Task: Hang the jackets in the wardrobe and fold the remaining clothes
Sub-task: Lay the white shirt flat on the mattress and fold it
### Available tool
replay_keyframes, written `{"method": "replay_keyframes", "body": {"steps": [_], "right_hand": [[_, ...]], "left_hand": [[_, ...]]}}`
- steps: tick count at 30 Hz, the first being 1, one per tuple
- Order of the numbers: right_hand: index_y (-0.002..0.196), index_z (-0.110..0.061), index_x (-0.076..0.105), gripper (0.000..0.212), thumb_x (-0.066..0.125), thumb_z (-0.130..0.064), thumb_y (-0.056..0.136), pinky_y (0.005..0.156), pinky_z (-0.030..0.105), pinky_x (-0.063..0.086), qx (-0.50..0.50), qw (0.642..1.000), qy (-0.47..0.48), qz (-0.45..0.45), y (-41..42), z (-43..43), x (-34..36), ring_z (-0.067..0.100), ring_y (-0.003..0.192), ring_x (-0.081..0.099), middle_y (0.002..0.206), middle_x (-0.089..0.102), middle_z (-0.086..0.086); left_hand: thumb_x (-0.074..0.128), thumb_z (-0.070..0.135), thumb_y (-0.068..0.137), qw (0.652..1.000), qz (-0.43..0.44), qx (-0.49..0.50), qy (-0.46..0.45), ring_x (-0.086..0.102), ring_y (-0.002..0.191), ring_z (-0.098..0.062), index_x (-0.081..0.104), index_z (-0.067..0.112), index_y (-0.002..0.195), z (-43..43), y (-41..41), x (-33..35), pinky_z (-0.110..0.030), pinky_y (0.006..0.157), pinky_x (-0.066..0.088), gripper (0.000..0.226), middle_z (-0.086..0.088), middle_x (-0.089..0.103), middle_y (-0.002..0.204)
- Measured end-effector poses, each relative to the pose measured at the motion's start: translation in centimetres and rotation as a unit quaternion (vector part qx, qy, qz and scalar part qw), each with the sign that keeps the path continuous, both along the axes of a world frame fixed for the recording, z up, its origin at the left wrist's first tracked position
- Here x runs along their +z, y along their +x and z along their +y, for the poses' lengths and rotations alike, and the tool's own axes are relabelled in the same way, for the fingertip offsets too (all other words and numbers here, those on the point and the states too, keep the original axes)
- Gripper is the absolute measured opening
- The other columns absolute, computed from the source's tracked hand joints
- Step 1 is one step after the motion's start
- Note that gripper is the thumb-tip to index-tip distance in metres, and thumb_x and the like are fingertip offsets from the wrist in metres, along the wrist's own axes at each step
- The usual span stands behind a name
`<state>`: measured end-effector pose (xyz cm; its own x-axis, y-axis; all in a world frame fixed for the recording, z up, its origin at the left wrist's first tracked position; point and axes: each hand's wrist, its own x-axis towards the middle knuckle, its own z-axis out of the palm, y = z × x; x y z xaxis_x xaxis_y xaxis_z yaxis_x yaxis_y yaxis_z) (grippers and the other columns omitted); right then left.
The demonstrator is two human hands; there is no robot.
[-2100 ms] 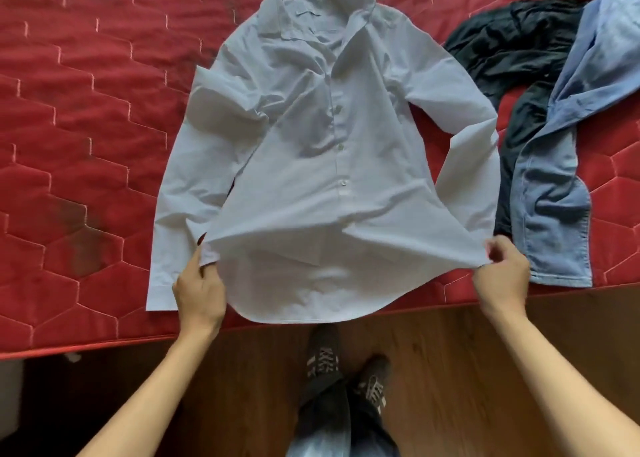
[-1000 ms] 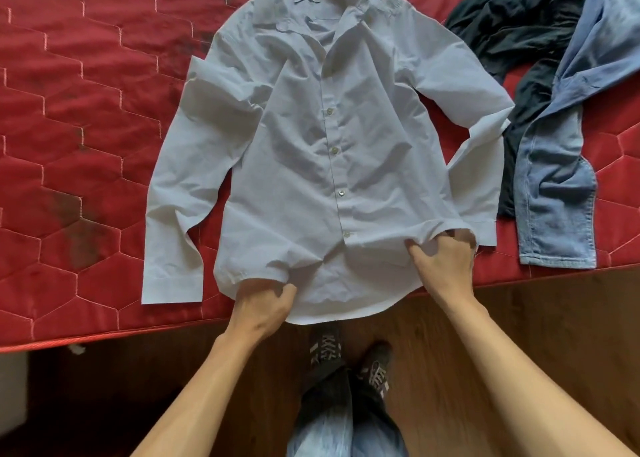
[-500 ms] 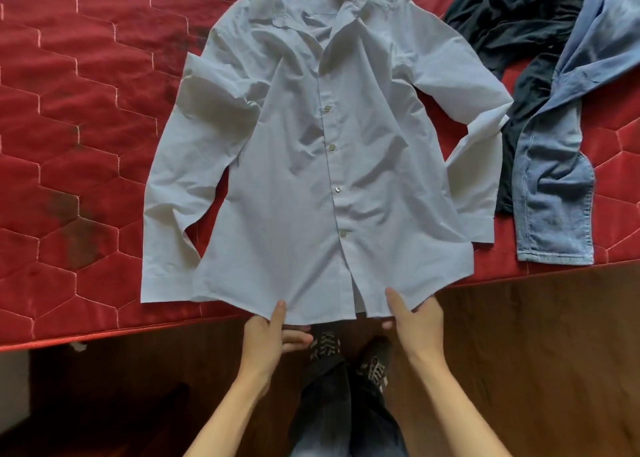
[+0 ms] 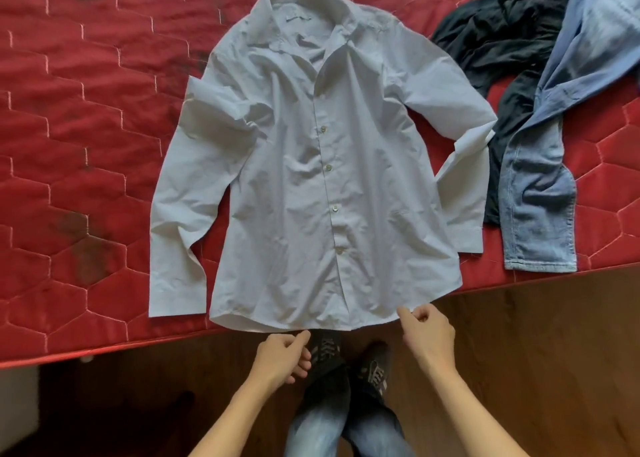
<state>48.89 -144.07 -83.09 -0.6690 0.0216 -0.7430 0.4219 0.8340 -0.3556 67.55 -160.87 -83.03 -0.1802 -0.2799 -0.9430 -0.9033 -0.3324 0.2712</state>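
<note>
Nearest, above a wood floor (image 4: 519,352), the left hand (image 4: 282,354) and right hand (image 4: 427,335) hover at the bed's edge. Each grip is loose, fingers half curled, holding nothing; whether a fingertip brushes the hem is unclear. Beyond them a white shirt (image 4: 311,179) lies face up on the red quilted bed (image 4: 69,145). It is thin, creased cotton, part buttoned, with its sleeves down its sides. It seems spread ready for folding, so next a sleeve and side should fold inward. Farther right lie stiff blue denim (image 4: 536,221) and a limp black garment (image 4: 502,31).
</note>
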Motion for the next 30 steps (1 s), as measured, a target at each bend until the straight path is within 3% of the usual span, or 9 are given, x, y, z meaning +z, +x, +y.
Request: {"method": "replay_keyframes", "body": {"steps": [4, 7, 12, 18, 20, 22, 25, 28, 30], "right_hand": [[0.077, -0.014, 0.061, 0.024, 0.059, -0.034, 0.09, 0.072, 0.043, 0.051, -0.035, 0.999, -0.017, 0.038, -4.3, -0.6, 2.2, 0.029, 0.079, 0.065, 0.078, 0.069, 0.009], [0.1, -0.016, 0.062, 0.018, 0.058, -0.033, 0.095, 0.077, 0.038, 0.046, -0.057, 0.995, -0.011, 0.086, -8.8, -0.7, 2.0, 0.025, 0.093, 0.06, 0.101, 0.068, 0.009], [0.14, 0.0, 0.046, 0.062, 0.062, -0.04, 0.095, 0.095, 0.042, 0.042, -0.054, 0.991, 0.071, 0.1, -15.0, -0.9, 0.1, 0.038, 0.123, 0.05, 0.136, 0.05, 0.021], [0.086, -0.012, 0.061, 0.021, 0.07, -0.031, 0.09, 0.075, 0.037, 0.043, 0.0, 1.0, -0.004, 0.027, -18.4, 0.1, -2.1, 0.03, 0.096, 0.062, 0.09, 0.062, 0.002], [0.095, -0.016, 0.056, 0.023, 0.07, -0.033, 0.088, 0.074, 0.036, 0.043, 0.042, 0.998, 0.022, 0.038, -19.6, 0.0, -1.3, 0.024, 0.092, 0.058, 0.103, 0.054, 0.001], [0.114, -0.02, 0.045, 0.046, 0.074, -0.04, 0.084, 0.073, 0.033, 0.039, 0.095, 0.993, 0.068, 0.035, -20.6, -0.3, -0.3, 0.022, 0.093, 0.054, 0.113, 0.045, 0.001], [0.109, -0.017, 0.046, 0.047, 0.076, -0.041, 0.081, 0.067, 0.029, 0.04, 0.109, 0.991, 0.05, -0.064, -22.1, -0.8, -0.5, 0.022, 0.09, 0.061, 0.1, 0.056, 0.001], [0.063, -0.02, 0.045, 0.038, 0.072, -0.038, 0.084, 0.051, 0.025, 0.033, 0.09, 0.977, -0.07, -0.182, -23.8, -1.5, -1.3, 0.013, 0.057, 0.045, 0.06, 0.046, -0.006], [0.057, -0.02, 0.036, 0.044, 0.063, -0.033, 0.089, 0.049, 0.025, 0.027, 0.133, 0.969, -0.116, -0.174, -25.9, -2.2, -0.8, 0.011, 0.053, 0.036, 0.054, 0.039, -0.007]], "left_hand": [[0.052, 0.026, 0.1, 0.997, 0.055, -0.038, -0.032, 0.072, 0.067, -0.016, 0.072, 0.01, 0.083, -1.4, -4.3, 2.0, -0.026, 0.061, 0.052, 0.03, -0.007, 0.076, 0.078], [0.053, 0.021, 0.099, 0.992, 0.096, -0.051, -0.066, 0.073, 0.073, -0.02, 0.072, 0.012, 0.084, -2.7, -9.3, 2.5, -0.027, 0.062, 0.054, 0.026, -0.005, 0.075, 0.078], [0.052, 0.019, 0.098, 0.985, 0.139, -0.045, -0.095, 0.073, 0.074, -0.019, 0.072, 0.013, 0.088, -2.9, -17.7, 2.0, -0.025, 0.061, 0.055, 0.022, -0.004, 0.075, 0.081], [0.05, 0.021, 0.1, 0.985, 0.139, -0.039, -0.091, 0.072, 0.074, -0.018, 0.07, 0.015, 0.092, -0.8, -25.5, 0.8, -0.029, 0.064, 0.055, 0.023, -0.004, 0.074, 0.084], [0.052, 0.025, 0.1, 0.984, 0.127, -0.039, -0.115, 0.071, 0.071, -0.011, 0.07, 0.018, 0.096, 0.1, -27.6, 0.6, -0.032, 0.07, 0.059, 0.02, 0.0, 0.073, 0.088], [0.055, 0.032, 0.098, 0.973, 0.125, -0.072, -0.178, 0.07, 0.076, -0.006, 0.065, 0.028, 0.111, 1.1, -30.2, 0.6, -0.036, 0.078, 0.061, 0.017, 0.009, 0.071, 0.098], [0.062, 0.041, 0.092, 0.952, 0.115, -0.14, -0.246, 0.065, 0.09, -0.007, 0.049, 0.035, 0.132, 2.6, -34.4, 0.2, -0.032, 0.083, 0.058, 0.043, 0.014, 0.064, 0.109], [0.06, 0.045, 0.089, 0.949, 0.027, -0.18, -0.256, 0.064, 0.081, -0.016, 0.06, 0.029, 0.108, 3.5, -38.3, -0.2, -0.036, 0.078, 0.056, 0.024, 0.003, 0.069, 0.087], [0.057, 0.047, 0.089, 0.953, -0.014, -0.188, -0.238, 0.063, 0.075, -0.019, 0.063, 0.025, 0.076, 3.5, -40.6, -0.4, -0.036, 0.074, 0.055, 0.026, 0.003, 0.066, 0.072]]}}
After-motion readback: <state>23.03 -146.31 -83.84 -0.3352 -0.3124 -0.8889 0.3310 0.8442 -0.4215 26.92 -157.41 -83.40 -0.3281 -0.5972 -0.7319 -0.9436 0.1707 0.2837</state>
